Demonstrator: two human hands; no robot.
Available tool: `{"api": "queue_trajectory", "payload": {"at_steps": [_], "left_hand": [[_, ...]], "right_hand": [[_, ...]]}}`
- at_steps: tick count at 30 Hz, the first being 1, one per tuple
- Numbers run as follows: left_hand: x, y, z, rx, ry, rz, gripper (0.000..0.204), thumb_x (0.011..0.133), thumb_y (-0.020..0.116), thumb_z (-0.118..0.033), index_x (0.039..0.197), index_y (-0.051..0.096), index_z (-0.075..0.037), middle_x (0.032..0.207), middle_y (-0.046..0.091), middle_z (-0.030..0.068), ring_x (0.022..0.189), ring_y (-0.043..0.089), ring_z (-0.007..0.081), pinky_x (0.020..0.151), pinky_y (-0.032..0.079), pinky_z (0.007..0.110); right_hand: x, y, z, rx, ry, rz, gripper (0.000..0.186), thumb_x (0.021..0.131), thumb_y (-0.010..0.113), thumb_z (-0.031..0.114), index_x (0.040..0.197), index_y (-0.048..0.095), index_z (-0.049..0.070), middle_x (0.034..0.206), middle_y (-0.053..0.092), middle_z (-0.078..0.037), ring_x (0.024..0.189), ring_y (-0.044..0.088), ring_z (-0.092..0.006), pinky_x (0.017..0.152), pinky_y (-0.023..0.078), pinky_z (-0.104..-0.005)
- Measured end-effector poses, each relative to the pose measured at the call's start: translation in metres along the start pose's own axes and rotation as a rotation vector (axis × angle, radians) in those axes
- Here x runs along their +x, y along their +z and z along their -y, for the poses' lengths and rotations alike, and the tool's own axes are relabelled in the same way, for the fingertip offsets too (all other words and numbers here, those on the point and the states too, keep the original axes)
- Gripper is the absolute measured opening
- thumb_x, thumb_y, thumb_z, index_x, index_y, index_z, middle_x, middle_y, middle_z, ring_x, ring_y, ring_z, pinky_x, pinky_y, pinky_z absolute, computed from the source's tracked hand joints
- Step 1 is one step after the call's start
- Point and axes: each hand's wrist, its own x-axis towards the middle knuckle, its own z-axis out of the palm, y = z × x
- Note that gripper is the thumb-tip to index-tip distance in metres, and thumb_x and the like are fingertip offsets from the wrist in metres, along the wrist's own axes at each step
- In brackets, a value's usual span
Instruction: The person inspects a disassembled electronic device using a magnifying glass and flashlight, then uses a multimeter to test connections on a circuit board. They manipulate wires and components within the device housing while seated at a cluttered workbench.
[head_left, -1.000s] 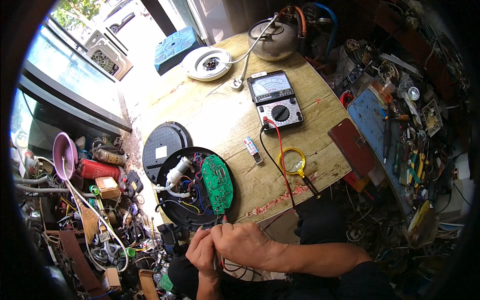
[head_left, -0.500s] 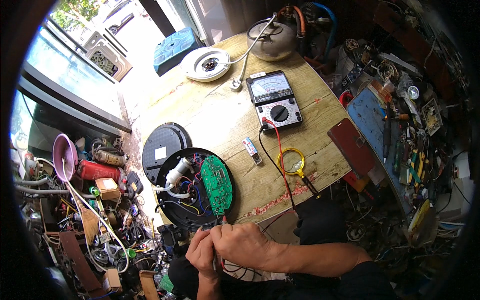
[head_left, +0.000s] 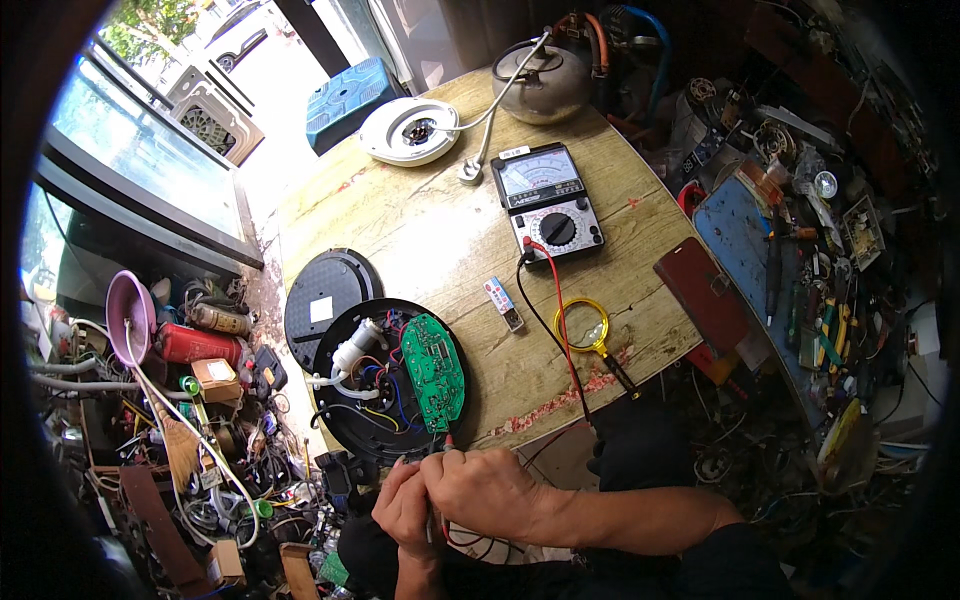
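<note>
Presently, both hands are placed close together just below the green circuit board (head_left: pixel 433 375), at its end nearest the person. The left hand (head_left: pixel 405 510) is closed, with its fingers bent inward, and it presses against the right hand (head_left: pixel 485 490), which is also curled tight like a fist. Between them they grip two thin test probes; the red probe (head_left: pixel 449 440) and the dark probe (head_left: pixel 435 441) come out side by side above the knuckles and reach the lower edge of the board. Which hand carries which probe, I cannot tell, because the fingers cover the handles.

The board itself lies in the right part of a round black housing (head_left: pixel 348 428), at the near left of the wooden surface (head_left: pixel 620 220). To the left of the board is a white cylinder (head_left: pixel 355 350) with wires around it. Behind it on the left, a dark round cover (head_left: pixel 350 270) bears a plain white label (head_left: pixel 321 308). To the right of the board lies a small box (head_left: pixel 503 303), printed in blue and red, and farther right a yellow-rimmed magnifying glass (head_left: pixel 590 325). Beyond the board, toward the far right, stands an analog multimeter (head_left: pixel 550 205); its dial scale and knob markings have fine printing, mostly too small for reading.
</note>
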Motion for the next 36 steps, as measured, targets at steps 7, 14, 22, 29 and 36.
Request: {"api": "queue_trajectory", "payload": {"at_steps": [7, 14, 22, 29, 36], "left_hand": [[-0.0005, -0.0002, 0.0017, -0.001, 0.01, 0.003, 0.017, 0.089, 0.075, -0.011, 0.097, 0.074, 0.004, 0.09, 0.077, 0.0148, 0.089, 0.076, 0.0358, 0.095, 0.06, 0.052], [-0.0007, -0.0001, 0.0011, 0.006, 0.005, -0.003, 0.016, 0.089, 0.075, -0.01, 0.097, 0.074, 0.004, 0.09, 0.077, 0.0144, 0.089, 0.076, 0.0356, 0.095, 0.06, 0.052], [0.0017, -0.0006, -0.0004, -0.005, 0.008, 0.002, 0.017, 0.09, 0.075, -0.011, 0.097, 0.074, 0.004, 0.089, 0.076, 0.0146, 0.088, 0.076, 0.0358, 0.095, 0.06, 0.052], [-0.0026, -0.0002, 0.003, 0.0, 0.002, 0.003, 0.024, 0.093, 0.075, -0.019, 0.097, 0.074, 0.005, 0.09, 0.076, 0.0152, 0.09, 0.076, 0.0362, 0.097, 0.06, 0.052], [-0.0011, -0.0001, 0.0025, 0.0, 0.005, 0.001, 0.018, 0.092, 0.074, -0.014, 0.096, 0.074, 0.003, 0.089, 0.076, 0.0148, 0.088, 0.076, 0.0356, 0.096, 0.06, 0.052]], "right_hand": [[0.0, 0.0006, 0.0003, -0.005, 0.002, 0.0, 0.011, 0.086, 0.067, 0.013, 0.082, 0.058, 0.008, 0.068, 0.065, -0.006, 0.058, 0.072, -0.0187, 0.049, 0.054, -0.0307], [0.0004, 0.0014, 0.0002, -0.001, 0.001, -0.011, 0.011, 0.086, 0.067, 0.013, 0.082, 0.058, 0.008, 0.067, 0.065, -0.006, 0.057, 0.071, -0.0185, 0.048, 0.054, -0.0307], [-0.0003, 0.0016, 0.0002, -0.009, 0.001, -0.012, 0.01, 0.085, 0.067, 0.013, 0.082, 0.059, 0.007, 0.068, 0.065, -0.007, 0.058, 0.071, -0.0188, 0.048, 0.054, -0.0307], [0.0007, -0.0021, -0.0006, 0.016, -0.015, -0.006, 0.011, 0.086, 0.067, 0.013, 0.082, 0.059, 0.007, 0.068, 0.065, -0.007, 0.058, 0.071, -0.0186, 0.049, 0.054, -0.0304], [0.0004, -0.0011, -0.0002, 0.001, -0.004, 0.0, 0.011, 0.086, 0.068, 0.013, 0.082, 0.059, 0.007, 0.069, 0.066, -0.007, 0.058, 0.071, -0.0187, 0.049, 0.054, -0.0304]]}}
